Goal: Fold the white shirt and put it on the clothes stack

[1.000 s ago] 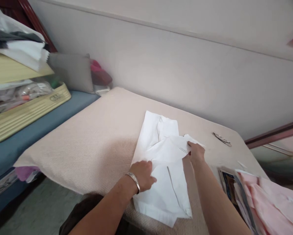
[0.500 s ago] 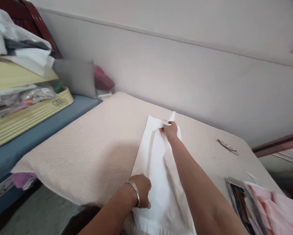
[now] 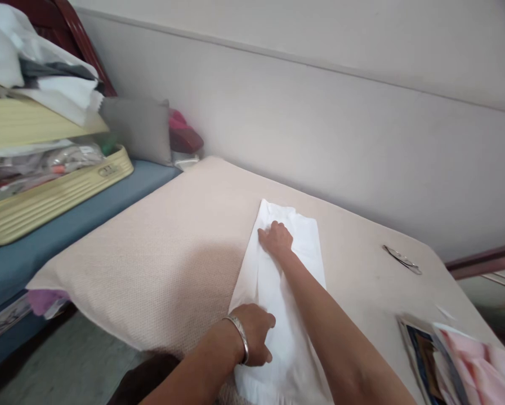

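Note:
A folded white garment point(image 3: 309, 247) lies lengthwise on the beige bed cover, with a gathered hem at its near end. My right hand point(image 3: 276, 239) rests on the upper part of it, palm down, thumb or a finger stretched toward its left edge. Nearer to me, my left hand point(image 3: 254, 334), with a silver bangle point(image 3: 240, 336) on the wrist, lies over the lower left side of the garment. Its thumb and forefinger are spread apart on the fabric. Part of the garment's right side is hidden under my right forearm.
Eyeglasses point(image 3: 402, 260) lie on the beige cover point(image 3: 159, 253) to the right. Nearer on that side are pink cloth point(image 3: 484, 360) and a dark flat stack point(image 3: 425, 354). An open yellow suitcase point(image 3: 58, 188) and a grey cushion point(image 3: 140, 129) stand at left. A wall runs behind.
My right hand has let go of the raised flap and moved left and nearer. The flap now lies flat over the garment. My left hand has shifted slightly right.

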Demonstrator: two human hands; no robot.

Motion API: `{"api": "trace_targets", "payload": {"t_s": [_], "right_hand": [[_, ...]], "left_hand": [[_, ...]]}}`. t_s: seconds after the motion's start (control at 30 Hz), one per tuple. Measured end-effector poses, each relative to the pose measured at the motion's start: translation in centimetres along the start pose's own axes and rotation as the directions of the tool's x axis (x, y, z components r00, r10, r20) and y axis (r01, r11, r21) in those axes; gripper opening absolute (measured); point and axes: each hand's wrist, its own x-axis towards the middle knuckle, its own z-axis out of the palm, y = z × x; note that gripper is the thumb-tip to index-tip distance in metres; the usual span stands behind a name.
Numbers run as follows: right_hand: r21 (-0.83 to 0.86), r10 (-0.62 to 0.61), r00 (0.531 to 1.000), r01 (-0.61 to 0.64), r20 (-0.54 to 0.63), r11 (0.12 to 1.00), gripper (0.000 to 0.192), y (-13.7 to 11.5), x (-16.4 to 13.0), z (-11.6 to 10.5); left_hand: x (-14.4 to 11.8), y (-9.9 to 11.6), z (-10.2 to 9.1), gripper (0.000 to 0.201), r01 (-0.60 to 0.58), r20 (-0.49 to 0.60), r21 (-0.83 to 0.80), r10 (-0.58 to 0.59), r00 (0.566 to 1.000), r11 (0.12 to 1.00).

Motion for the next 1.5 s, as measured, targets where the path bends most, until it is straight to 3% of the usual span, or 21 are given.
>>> {"api": "trace_targets", "payload": {"t_s": [0.1, 0.33, 0.63, 0.77, 0.93, 1.1, 1.2, 1.3, 1.37, 1.43, 1.5], "right_hand": [[-0.114, 0.020, 1.000, -0.021, -0.005, 0.993, 0.030, -1.0, 0.3, 0.7], [-0.102, 0.086, 0.996, -0.085, 0.004, 0.991, 0.036, -0.4, 1.4, -0.8], [-0.061, -0.019, 0.998, 0.023, 0.067, 0.998, 0.042, -1.9, 0.3, -1.0], [-0.098, -0.107, 0.994, 0.104, -0.019, 0.990, 0.053, -0.9, -0.9, 0.6], [-0.115, -0.152, 0.986, 0.159, 0.067, 0.981, 0.068, 0.7, -1.3, 2.6], [-0.125, -0.135, 0.990, 0.139, 0.039, 0.982, 0.079, 2.7, -1.2, 2.2], [-0.141, -0.167, 0.980, 0.181, 0.104, 0.973, 0.080, 3.6, -1.5, 1.7], [-0.140, -0.182, 0.974, 0.201, 0.133, 0.970, 0.077, 3.3, -2.7, 1.0], [-0.131, -0.238, 0.968, 0.246, 0.074, 0.960, 0.078, 2.5, -4.4, 1.1], [-0.110, -0.306, 0.952, 0.306, 0.019, 0.946, 0.080, 1.5, -6.6, 1.8], [-0.079, -0.354, 0.935, 0.354, 0.008, 0.932, 0.081, 0.7, -8.6, 2.9]], "left_hand": [[0.1, -0.1, 0.2, 0.057, 0.042, -0.010, -0.011, -0.042, 0.999, 0.999], [-0.2, 0.7, -0.7, 0.043, 0.047, 0.039, 0.021, -0.047, 0.998, 0.999], [-0.3, 0.4, -0.9, 0.041, 0.054, 0.107, 0.080, -0.062, 0.992, 0.995], [-0.2, 0.4, -0.8, 0.037, 0.061, 0.099, 0.114, -0.073, 0.992, 0.992], [0.1, 0.3, -0.6, 0.037, 0.071, 0.109, 0.115, -0.084, 0.990, 0.991], [0.3, 0.3, -0.3, 0.036, 0.056, 0.107, 0.137, -0.071, 0.992, 0.989], [0.0, 0.0, -0.8, 0.031, 0.046, 0.101, 0.137, -0.060, 0.993, 0.990], [-0.5, -0.8, -2.2, 0.026, 0.086, -0.021, 0.086, -0.084, 0.996, 0.993], [-1.0, -1.6, -3.4, 0.027, 0.186, -0.211, 0.020, -0.177, 0.961, 0.982], [-1.3, -2.4, -4.5, 0.030, 0.330, -0.400, -0.068, -0.328, 0.855, 0.942], [-1.5, -3.0, -5.1, 0.034, 0.450, -0.492, -0.142, -0.457, 0.741, 0.882]]}}
